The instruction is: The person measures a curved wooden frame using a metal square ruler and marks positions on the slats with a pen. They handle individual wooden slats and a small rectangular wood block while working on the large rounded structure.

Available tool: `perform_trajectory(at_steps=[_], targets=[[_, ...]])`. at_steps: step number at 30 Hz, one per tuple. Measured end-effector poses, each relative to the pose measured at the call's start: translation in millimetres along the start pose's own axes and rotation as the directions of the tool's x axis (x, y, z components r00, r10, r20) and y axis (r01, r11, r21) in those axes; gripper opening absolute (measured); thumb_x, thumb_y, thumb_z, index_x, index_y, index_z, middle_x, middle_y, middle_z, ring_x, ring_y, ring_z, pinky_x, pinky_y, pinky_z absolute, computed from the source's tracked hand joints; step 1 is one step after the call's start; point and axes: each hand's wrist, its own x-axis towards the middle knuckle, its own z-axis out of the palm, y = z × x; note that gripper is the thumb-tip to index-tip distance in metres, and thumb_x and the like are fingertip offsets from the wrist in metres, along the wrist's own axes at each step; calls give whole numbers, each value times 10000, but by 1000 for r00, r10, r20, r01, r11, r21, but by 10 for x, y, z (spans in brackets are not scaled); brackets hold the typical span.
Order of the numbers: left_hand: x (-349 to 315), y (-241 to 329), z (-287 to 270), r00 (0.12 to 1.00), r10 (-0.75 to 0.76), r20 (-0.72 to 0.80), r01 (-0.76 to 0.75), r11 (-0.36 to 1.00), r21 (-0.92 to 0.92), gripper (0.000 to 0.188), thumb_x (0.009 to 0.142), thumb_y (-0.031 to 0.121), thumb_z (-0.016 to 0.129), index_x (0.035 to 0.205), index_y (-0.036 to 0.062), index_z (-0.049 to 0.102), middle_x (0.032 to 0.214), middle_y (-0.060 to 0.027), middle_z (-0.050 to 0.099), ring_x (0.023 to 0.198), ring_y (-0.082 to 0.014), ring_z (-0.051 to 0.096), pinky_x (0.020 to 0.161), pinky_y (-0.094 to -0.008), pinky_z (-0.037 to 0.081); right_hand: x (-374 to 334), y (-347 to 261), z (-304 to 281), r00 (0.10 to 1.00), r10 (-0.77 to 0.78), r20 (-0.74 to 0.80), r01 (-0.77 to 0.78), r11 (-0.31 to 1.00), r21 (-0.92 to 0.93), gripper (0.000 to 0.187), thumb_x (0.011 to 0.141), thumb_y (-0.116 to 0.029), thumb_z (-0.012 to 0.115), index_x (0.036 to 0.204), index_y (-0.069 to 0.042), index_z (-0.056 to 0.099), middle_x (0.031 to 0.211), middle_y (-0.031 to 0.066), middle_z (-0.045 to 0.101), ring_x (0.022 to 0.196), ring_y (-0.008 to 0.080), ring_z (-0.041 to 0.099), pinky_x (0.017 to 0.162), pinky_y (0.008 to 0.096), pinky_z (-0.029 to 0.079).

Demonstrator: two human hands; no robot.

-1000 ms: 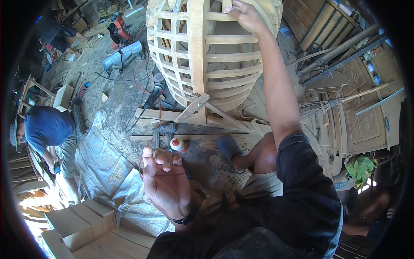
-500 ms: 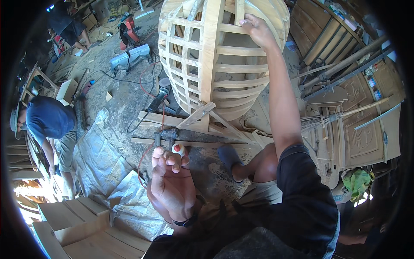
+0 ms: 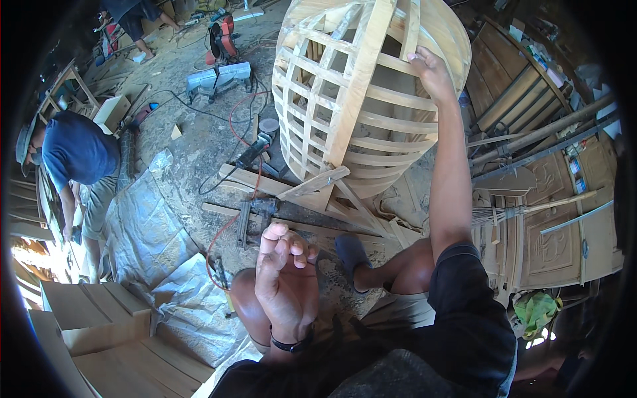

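Observation:
A rounded wooden lattice frame, built of curved slats on a thick central rib, stands in front of me. My right hand reaches to its upper right side, fingers closed on a narrow upright wooden strip where it meets a cross slat. My left hand is raised in front of my knee, palm toward me and fingers curled. The small white bottle with a red tip seen in it a moment ago is now hidden behind the fingers.
A nail gun, an angle grinder and loose boards lie on the floor by the frame's foot. A mitre saw stands farther back. At left, a co-worker bends down near a plastic sheet. Carved panels lean at right.
The view has shifted, so the frame sits farther right. My left hand has turned a little and the bottle has gone out of sight behind its fingers. My right hand keeps its hold.

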Motion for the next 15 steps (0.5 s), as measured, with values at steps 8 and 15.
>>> perform_trajectory(at_steps=[8,15], targets=[[-33,114,2,998,-60,-33,58,995,-76,253,873,144,596,1109,64,552,801,-18,537,716,-112,482,782,-311,395,6,-88,1,1000,19,19,-20,995,97,321,943,-183,573,1181,30,603,1034,53,667,938,110,587,886,261,423],[8,137,-73,994,-106,-20,102,983,-153,226,878,128,581,1094,65,561,786,-16,541,698,-112,478,774,-329,391,35,-49,-84,996,58,70,-66,990,126,300,944,-152,575,1175,38,594,1024,58,667,935,110,597,891,257,425]])
